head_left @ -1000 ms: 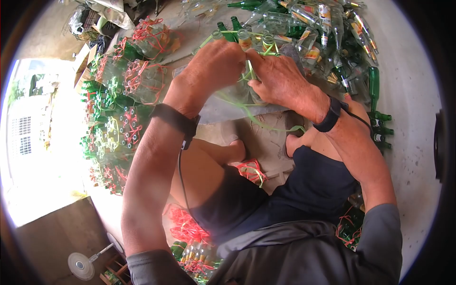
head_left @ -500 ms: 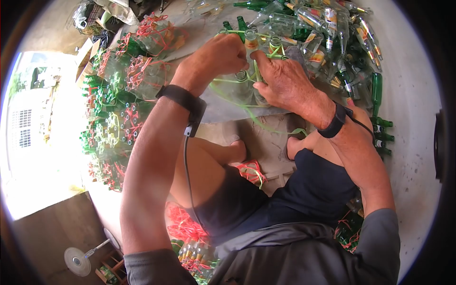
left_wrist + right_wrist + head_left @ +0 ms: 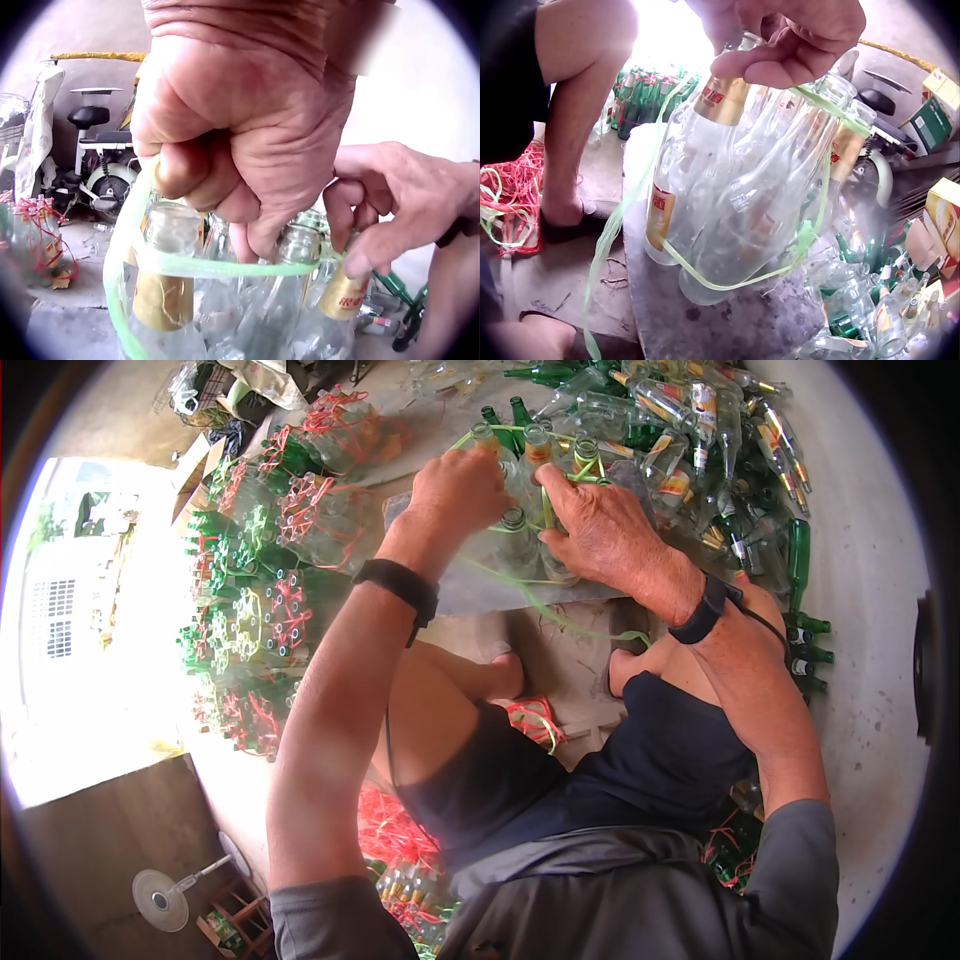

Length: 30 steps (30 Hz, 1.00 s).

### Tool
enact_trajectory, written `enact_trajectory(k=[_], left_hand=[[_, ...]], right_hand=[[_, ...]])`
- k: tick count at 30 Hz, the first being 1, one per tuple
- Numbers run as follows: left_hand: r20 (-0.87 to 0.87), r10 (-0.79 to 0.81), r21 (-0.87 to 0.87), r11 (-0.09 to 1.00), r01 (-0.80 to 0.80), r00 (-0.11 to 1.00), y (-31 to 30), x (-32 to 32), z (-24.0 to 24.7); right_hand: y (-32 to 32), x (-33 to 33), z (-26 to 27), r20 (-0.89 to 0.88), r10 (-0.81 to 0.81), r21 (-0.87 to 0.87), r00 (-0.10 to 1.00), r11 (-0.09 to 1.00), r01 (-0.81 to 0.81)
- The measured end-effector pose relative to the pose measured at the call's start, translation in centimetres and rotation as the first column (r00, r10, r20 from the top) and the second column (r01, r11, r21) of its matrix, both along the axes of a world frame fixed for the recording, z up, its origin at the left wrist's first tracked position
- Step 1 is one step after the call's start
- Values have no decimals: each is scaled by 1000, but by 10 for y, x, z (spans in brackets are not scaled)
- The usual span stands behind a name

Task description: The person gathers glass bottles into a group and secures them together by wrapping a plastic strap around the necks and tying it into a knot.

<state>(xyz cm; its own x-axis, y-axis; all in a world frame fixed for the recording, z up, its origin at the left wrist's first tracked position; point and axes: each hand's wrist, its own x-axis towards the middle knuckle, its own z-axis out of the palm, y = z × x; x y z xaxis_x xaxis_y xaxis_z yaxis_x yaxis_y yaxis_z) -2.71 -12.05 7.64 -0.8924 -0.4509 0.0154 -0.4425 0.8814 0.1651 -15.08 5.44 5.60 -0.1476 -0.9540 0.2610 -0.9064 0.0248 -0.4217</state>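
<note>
Several clear glass bottles with gold neck labels (image 3: 720,101) stand bundled on a grey slab (image 3: 727,326), with light green plastic strap (image 3: 202,266) looped round them. Above the bundle, my left hand (image 3: 460,490) has its fingers curled tightly over the strap, which runs up into its grip in the left wrist view. My right hand (image 3: 610,535) is at the near right side, thumb and fingers round the neck of a gold-labelled bottle (image 3: 345,292). A loose strap tail (image 3: 604,262) hangs from the bundle toward the floor. The left fingertips are partly hidden among the bottle necks.
Loose clear and green bottles (image 3: 700,450) lie piled at the back right. Tied bundles with red strap (image 3: 320,510) stand on the left. A red strap heap (image 3: 395,830) lies beside the person's legs. A fan (image 3: 160,900) stands at lower left.
My left hand has moved slightly down and away from the right hand, uncovering more bottle necks. The right hand shifts only a little and stays at the bundle's right side.
</note>
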Motion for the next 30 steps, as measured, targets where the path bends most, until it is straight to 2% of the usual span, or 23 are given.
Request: enact_trajectory(k=[7, 9, 11, 13, 15, 16, 18, 19, 21, 25, 27, 28, 30], left_hand=[[13, 168, -82, 983, -167, 986, 20, 11, -2], [29, 158, -90, 984, -155, 987, 31, 20, -4], [-64, 268, -15, 963, -269, 961, 41, 27, -10], [-105, 276, -47, 958, -282, 955, 45, 33, -23], [-238, 373, 141, 927, -348, 897, 46, 37, -30], [-240, 375, 141, 926, -351, 895, 47, 40, -32], [-373, 456, 331, 879, -343, 808, 53, 46, -34], [-374, 459, 333, 878, -345, 806, 57, 48, -35], [-448, 521, 424, 839, -341, 726, 62, 50, -36], [-478, 557, 480, 813, -329, 679, 67, 52, -50], [-613, 561, 491, 822, -287, 556, 74, 50, -56], [-614, 565, 494, 820, -290, 551, 76, 52, -57], [-558, 645, 603, 747, -280, 522, 79, 55, -60]], right_hand=[[-1, 0, -1, 5, -5, -3, 1000, 1000, 5], [-3, -2, -5, 47, -31, 15, 998, 999, 31], [-3, -2, -6, 53, -33, 8, 998, 999, 33], [-4, -2, -7, 57, -33, 3, 998, 999, 33], [-4, -2, -7, 52, -23, -17, 998, 1000, 24], [-5, -3, -8, 51, -20, -17, 998, 1000, 21], [-7, -4, -10, 55, -23, -27, 998, 999, 24], [-6, -5, -10, 54, -20, -26, 998, 999, 22], [-7, -4, -10, 36, -25, -42, 999, 999, 26], [-6, -3, -6, 53, -31, 3, 998, 1000, 31], [-6, -3, -7, 40, -35, -20, 999, 999, 35], [-6, -3, -8, 37, -29, -18, 999, 999, 30], [-7, -4, -10, 23, -26, -58, 999, 998, 27]])
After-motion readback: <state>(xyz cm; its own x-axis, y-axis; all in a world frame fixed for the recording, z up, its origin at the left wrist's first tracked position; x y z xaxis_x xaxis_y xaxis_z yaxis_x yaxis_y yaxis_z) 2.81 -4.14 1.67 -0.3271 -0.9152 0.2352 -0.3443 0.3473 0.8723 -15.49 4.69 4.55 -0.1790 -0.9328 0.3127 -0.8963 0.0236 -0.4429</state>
